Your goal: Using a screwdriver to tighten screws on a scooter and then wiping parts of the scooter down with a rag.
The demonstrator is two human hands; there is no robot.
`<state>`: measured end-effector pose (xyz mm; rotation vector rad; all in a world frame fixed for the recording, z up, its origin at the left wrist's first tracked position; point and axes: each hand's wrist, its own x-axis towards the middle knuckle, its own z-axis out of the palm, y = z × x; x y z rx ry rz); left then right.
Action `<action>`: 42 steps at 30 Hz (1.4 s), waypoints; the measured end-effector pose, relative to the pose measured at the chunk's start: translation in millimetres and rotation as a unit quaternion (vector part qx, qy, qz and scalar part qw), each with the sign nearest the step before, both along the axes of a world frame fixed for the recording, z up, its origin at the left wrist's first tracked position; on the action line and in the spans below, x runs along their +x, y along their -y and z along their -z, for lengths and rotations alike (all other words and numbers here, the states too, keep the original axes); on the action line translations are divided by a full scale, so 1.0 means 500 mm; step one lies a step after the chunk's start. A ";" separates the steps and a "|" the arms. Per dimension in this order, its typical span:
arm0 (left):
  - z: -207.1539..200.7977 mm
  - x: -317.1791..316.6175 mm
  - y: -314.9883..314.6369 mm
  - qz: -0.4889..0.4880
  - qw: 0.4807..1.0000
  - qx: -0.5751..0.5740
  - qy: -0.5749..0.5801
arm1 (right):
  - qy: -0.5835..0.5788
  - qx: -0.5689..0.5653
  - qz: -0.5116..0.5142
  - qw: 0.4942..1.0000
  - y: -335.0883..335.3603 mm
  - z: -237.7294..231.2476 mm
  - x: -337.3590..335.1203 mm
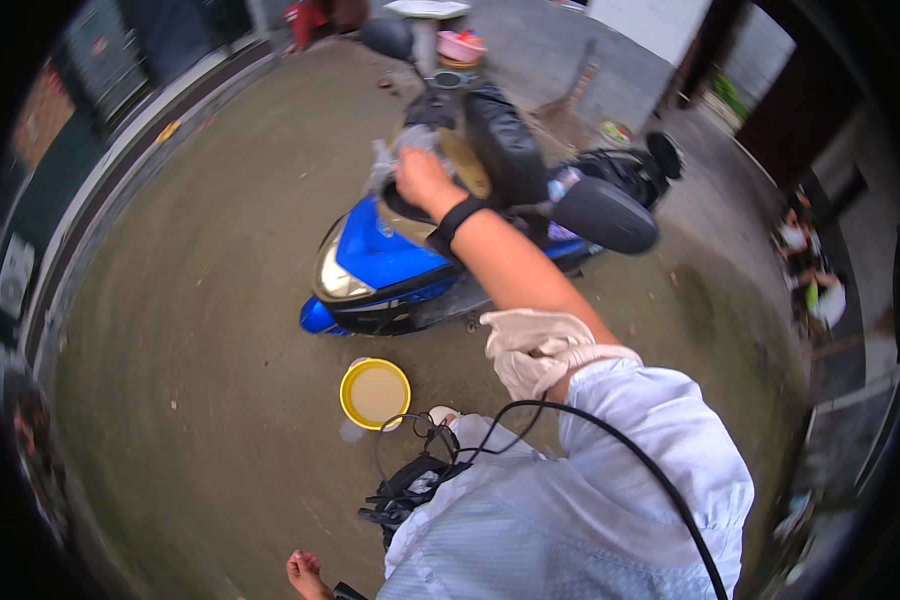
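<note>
My right hand (426, 184), with a black band at the wrist, reaches over the front of a blue-and-black motor scooter (382, 240). Its fingers are curled round a pale greyish rag (380, 163), which lies against the scooter near the handlebar; motion blurs its edges. My left hand (308, 574) hangs low at the bottom edge, well away from the scooter, fingers curled in with nothing visible in them. A yellow basin (347, 397) of cloudy water stands on the ground between me and the scooter's front.
Black cables (610, 425) loop across my shirt toward a black bag (410, 482) at my side. Both scooter mirrors (606, 215) stick out. A broom (577, 88) leans by the back wall, near a pink basin (460, 46). A raised ledge (120, 165) runs along the left.
</note>
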<state>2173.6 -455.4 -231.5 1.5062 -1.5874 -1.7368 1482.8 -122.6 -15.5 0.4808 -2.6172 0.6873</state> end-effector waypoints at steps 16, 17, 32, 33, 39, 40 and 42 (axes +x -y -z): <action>-0.123 -0.600 -0.293 0.412 0.904 -0.096 -0.070 | 0.243 -0.722 0.061 0.645 -0.850 0.041 0.776; -0.124 -0.623 -0.340 0.412 0.903 -0.099 -0.069 | 0.224 -0.740 0.072 0.630 -0.904 0.064 0.800; -0.197 -0.877 -1.146 0.672 0.735 -0.070 -0.062 | 0.062 -0.893 0.140 0.422 -1.479 0.270 0.962; -0.185 -0.899 -1.169 0.677 0.729 -0.068 -0.072 | 0.066 -0.894 0.142 0.420 -1.498 0.273 0.949; -0.148 -1.060 -1.291 0.662 0.744 -0.075 -0.060 | 0.074 -0.879 0.133 0.453 -1.632 0.279 0.822; -0.136 -1.096 -1.311 0.657 0.747 -0.081 -0.060 | 0.078 -0.877 0.136 0.455 -1.659 0.281 0.791; -0.120 -1.165 -1.350 0.639 0.761 -0.082 -0.069 | 0.099 -0.873 0.103 0.467 -1.706 0.268 0.721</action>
